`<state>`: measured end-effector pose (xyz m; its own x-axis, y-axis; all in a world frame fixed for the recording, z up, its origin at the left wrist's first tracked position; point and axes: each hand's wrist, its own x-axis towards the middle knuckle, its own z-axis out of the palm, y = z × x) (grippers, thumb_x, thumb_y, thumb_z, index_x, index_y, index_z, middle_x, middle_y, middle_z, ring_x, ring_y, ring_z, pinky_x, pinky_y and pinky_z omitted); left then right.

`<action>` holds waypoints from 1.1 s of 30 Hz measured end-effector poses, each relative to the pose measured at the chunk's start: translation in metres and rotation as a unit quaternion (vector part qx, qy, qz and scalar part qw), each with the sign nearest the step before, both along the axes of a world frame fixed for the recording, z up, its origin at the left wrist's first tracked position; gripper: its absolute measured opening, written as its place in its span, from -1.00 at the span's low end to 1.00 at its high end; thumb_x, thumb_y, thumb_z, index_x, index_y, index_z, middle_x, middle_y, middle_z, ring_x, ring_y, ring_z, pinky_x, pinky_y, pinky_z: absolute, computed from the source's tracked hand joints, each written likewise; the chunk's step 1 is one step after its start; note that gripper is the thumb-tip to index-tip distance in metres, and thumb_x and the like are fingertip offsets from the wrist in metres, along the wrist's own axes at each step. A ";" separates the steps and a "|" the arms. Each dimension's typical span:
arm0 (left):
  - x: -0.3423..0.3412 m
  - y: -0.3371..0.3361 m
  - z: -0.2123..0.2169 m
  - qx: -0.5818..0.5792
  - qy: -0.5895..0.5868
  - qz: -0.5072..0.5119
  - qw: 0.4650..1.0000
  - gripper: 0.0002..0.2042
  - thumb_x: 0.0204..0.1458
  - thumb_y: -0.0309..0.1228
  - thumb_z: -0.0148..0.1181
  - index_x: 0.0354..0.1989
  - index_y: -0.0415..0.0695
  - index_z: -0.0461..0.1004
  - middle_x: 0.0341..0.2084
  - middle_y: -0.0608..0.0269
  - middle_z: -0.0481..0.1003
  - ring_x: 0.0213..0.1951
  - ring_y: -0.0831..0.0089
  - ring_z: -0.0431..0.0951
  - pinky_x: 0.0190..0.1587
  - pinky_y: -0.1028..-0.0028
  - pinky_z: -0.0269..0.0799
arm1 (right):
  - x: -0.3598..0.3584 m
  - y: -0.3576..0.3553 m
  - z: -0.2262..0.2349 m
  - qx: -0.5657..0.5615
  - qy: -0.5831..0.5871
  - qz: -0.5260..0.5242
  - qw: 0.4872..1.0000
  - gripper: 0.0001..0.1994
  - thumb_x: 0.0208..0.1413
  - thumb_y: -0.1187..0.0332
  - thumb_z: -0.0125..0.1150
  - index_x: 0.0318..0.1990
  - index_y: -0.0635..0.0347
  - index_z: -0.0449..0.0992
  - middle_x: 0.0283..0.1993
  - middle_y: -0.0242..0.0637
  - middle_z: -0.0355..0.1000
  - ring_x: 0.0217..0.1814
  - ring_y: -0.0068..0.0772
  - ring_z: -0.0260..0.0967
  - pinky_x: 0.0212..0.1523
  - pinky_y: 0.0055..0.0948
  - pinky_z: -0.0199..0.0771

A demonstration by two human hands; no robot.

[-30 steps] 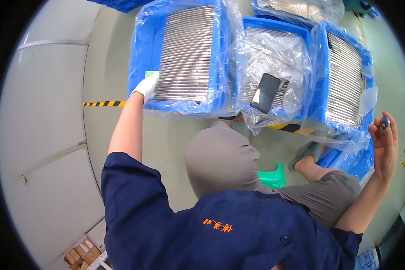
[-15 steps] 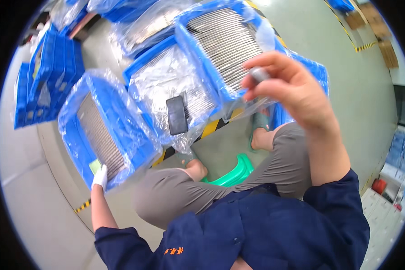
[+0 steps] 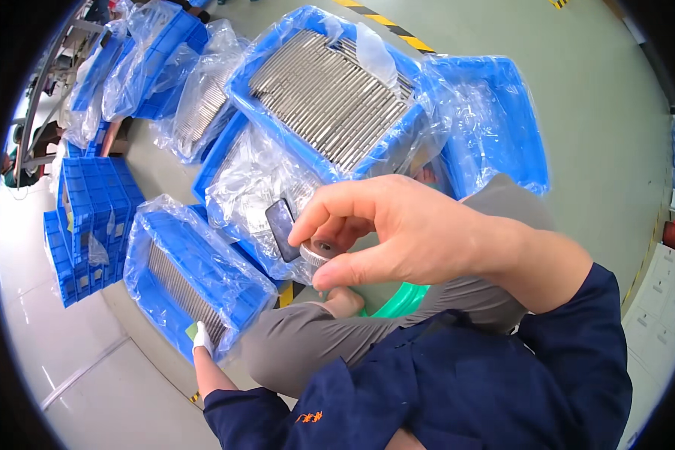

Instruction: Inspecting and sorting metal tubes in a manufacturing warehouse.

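My bare right hand (image 3: 409,232) is raised in front of my lap. Its thumb and fingers pinch a small grey metal ring (image 3: 315,255) with a ridged edge. Down at the left, my left hand (image 3: 202,340), in a white glove, is at the near end of a plastic-lined blue crate (image 3: 244,300). A small pale green piece (image 3: 192,331) shows at its fingertips, apparently held; its kind is unclear. Thin metal rods (image 3: 180,289) lie in a row inside that crate, close to the glove.
A larger blue crate (image 3: 240,97) of metal rods stands ahead. Beside it, a black phone (image 3: 280,225) lies on plastic sheeting over another crate. A lined blue crate (image 3: 495,127) is at right, stacked crates (image 3: 97,217) at left. A green stool (image 3: 401,300) shows under my legs.
My right hand has come left and nearer with the metal piece, now in front of the phone. The view has shifted. My left hand remains at the crate's near end.
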<state>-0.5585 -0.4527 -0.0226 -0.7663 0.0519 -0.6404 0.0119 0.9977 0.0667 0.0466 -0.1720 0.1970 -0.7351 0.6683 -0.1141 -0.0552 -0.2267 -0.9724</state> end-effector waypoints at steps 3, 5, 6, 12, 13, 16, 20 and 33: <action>0.021 0.006 -0.006 -0.007 -0.036 0.063 0.997 -0.20 -0.09 0.25 -0.32 0.07 -0.28 0.16 0.02 -0.05 0.23 0.03 0.16 0.24 0.07 0.37 0.10 | -0.013 -0.002 -0.001 -0.017 -0.035 0.026 0.999 -0.66 -0.18 0.28 0.26 -0.24 0.26 0.41 -0.43 -0.29 0.37 -0.37 -0.51 0.30 -0.33 -0.53 0.33; 0.009 0.000 0.001 -0.010 -0.054 0.099 0.994 -0.19 -0.11 0.27 -0.31 0.06 -0.29 0.18 0.01 -0.07 0.24 0.01 0.15 0.27 0.04 0.37 0.14 | -0.025 0.002 0.004 -0.041 -0.053 0.071 0.995 -0.70 -0.13 0.39 0.24 -0.19 0.21 0.40 -0.34 -0.40 0.35 -0.25 -0.61 0.27 -0.13 -0.56 0.31; -0.030 -0.032 0.015 -0.010 -0.045 0.009 0.999 -0.22 -0.06 0.23 -0.37 0.07 -0.29 0.17 0.02 -0.06 0.24 0.04 0.15 0.24 0.06 0.39 0.12 | -0.033 0.002 0.009 -0.034 -0.034 0.100 0.994 -0.70 -0.13 0.39 0.24 -0.19 0.21 0.40 -0.34 -0.40 0.35 -0.25 -0.61 0.27 -0.13 -0.56 0.31; 0.049 0.022 0.023 -0.157 -0.020 -0.261 0.952 -0.26 0.00 0.18 -0.48 0.12 -0.27 0.08 0.10 -0.05 0.12 0.16 0.17 0.09 0.17 0.40 -0.08 | -0.058 -0.009 -0.012 -0.011 -0.047 0.065 0.997 -0.65 -0.20 0.29 0.28 -0.23 0.25 0.42 -0.42 -0.31 0.37 -0.39 -0.53 0.29 -0.35 -0.55 0.32; 0.059 0.021 0.032 -0.137 -0.015 -0.251 0.958 -0.26 -0.01 0.18 -0.45 0.12 -0.27 0.09 0.10 -0.05 0.12 0.15 0.19 0.10 0.16 0.42 -0.06 | -0.063 -0.011 -0.012 -0.009 -0.052 0.075 0.996 -0.65 -0.20 0.28 0.27 -0.23 0.25 0.42 -0.43 -0.31 0.37 -0.39 -0.52 0.29 -0.35 -0.54 0.32; 0.061 0.018 0.043 -0.103 -0.026 -0.202 0.974 -0.25 -0.01 0.18 -0.41 0.10 -0.28 0.12 0.09 -0.05 0.15 0.14 0.21 0.12 0.14 0.43 -0.02 | -0.074 -0.013 -0.009 0.014 -0.068 0.089 0.994 -0.65 -0.20 0.27 0.27 -0.22 0.23 0.42 -0.43 -0.30 0.37 -0.39 -0.49 0.30 -0.35 -0.53 0.32; 0.059 0.005 0.052 -0.136 -0.008 -0.242 0.961 -0.31 -0.02 0.12 -0.32 0.02 -0.30 0.23 0.01 -0.10 0.23 0.08 0.12 0.21 0.09 0.37 0.08 | -0.084 -0.022 -0.011 0.051 -0.107 0.137 0.983 -0.68 -0.15 0.34 0.26 -0.19 0.19 0.40 -0.41 -0.36 0.36 -0.35 -0.59 0.27 -0.29 -0.57 0.31; 0.184 0.143 0.210 0.366 0.250 -0.349 0.825 -0.66 0.01 -0.35 -0.03 -0.04 -0.23 0.32 -0.12 0.13 0.40 -0.06 0.39 0.38 -0.01 0.53 0.21 | -0.047 -0.057 0.019 0.099 -0.026 0.181 0.978 -0.71 -0.15 0.32 0.21 -0.24 0.21 0.37 -0.42 -0.32 0.34 -0.38 -0.49 0.29 -0.31 -0.51 0.32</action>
